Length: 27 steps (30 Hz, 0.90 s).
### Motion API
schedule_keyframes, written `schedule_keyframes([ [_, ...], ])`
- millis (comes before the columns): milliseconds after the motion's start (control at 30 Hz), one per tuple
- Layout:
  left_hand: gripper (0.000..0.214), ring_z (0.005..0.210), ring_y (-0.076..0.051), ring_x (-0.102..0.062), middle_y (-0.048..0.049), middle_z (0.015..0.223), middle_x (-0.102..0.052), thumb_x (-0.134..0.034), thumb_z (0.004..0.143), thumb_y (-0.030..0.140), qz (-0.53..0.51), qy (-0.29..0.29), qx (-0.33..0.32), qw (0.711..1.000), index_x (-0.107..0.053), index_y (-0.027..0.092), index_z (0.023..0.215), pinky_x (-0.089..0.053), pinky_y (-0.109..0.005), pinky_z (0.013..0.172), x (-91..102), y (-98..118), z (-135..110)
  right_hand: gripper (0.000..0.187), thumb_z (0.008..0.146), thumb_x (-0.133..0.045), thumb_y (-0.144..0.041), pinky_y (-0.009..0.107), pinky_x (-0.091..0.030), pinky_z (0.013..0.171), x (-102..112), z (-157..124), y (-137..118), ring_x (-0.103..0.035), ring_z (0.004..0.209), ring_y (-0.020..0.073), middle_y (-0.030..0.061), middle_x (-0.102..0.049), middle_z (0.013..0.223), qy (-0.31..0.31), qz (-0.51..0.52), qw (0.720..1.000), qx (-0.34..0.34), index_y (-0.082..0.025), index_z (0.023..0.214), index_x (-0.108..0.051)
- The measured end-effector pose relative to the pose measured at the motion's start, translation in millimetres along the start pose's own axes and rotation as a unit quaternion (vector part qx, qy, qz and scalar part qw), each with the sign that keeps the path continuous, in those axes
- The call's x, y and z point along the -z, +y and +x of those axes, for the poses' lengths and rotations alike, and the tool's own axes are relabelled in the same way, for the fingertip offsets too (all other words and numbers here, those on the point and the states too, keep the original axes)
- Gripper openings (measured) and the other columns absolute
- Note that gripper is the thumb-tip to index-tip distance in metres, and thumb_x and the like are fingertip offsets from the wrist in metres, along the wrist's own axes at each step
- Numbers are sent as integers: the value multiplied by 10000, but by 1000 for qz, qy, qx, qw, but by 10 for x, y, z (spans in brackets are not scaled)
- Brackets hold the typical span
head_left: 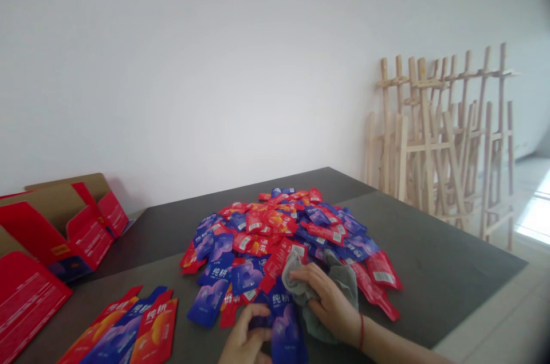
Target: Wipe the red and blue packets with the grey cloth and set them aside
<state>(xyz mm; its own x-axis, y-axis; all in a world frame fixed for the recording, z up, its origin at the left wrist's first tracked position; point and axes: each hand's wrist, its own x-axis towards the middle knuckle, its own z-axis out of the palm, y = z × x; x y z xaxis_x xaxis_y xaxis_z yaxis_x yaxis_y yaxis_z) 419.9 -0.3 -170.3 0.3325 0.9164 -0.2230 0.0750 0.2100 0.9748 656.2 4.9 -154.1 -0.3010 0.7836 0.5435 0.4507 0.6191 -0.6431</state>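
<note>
My left hand [248, 336] grips a blue spouted pouch [284, 332] by its left edge at the front of the table. In my right hand [329, 298], which has a red band at the wrist, a grey-green cloth [344, 284] is bunched up. Part of that cloth is beside the top of the held pouch; whether it presses on it I cannot tell. Right behind both hands lies a wide heap of red pouches [253, 220] and blue pouches [249, 275], overlapping in many directions. Some of the heap is hidden by my right hand and the cloth.
A small overlapping row of pouches [154, 329] lies at the front left. Open red cardboard boxes [92, 232] stand along the left side of the dark table [433, 272]. Beyond its right edge, wooden easels [425, 140] lean near the white wall [240, 66].
</note>
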Motion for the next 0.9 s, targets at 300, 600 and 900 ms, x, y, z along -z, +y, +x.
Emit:
schedule_keyframes([
  [300, 856, 767, -214, -679, -57, 1002, -720, -807, 546, 81, -118, -7, -15, 993, -541, 256, 1340, -548, -284, 709, -239, 120, 243, 643, 645, -451, -22, 431, -418, 1097, -50, 151, -25, -595, 1204, 238, 102, -670, 1258, -127, 65, 990, -7, -187, 1232, -656],
  [600, 563, 690, -198, -685, -9, 783, -751, -845, 447, 155, -271, 92, -2, 958, -673, 200, 981, -525, -286, 675, -450, 121, 405, 510, 791, -460, -58, 445, -446, 1061, -28, 113, -50, -604, 1170, 245, 99, -675, 1212, -38, 92, 994, -46, -210, 1236, -657],
  [900, 191, 776, -203, -750, -67, 726, -774, -584, 858, 160, -444, 115, 98, 883, -739, 136, 749, -584, -277, 734, -541, 442, 254, 547, 859, -494, -90, 407, -413, 1086, -165, 137, -159, -516, 1226, 239, 118, -565, 1425, -168, -110, 969, 146, -122, 1404, -508],
])
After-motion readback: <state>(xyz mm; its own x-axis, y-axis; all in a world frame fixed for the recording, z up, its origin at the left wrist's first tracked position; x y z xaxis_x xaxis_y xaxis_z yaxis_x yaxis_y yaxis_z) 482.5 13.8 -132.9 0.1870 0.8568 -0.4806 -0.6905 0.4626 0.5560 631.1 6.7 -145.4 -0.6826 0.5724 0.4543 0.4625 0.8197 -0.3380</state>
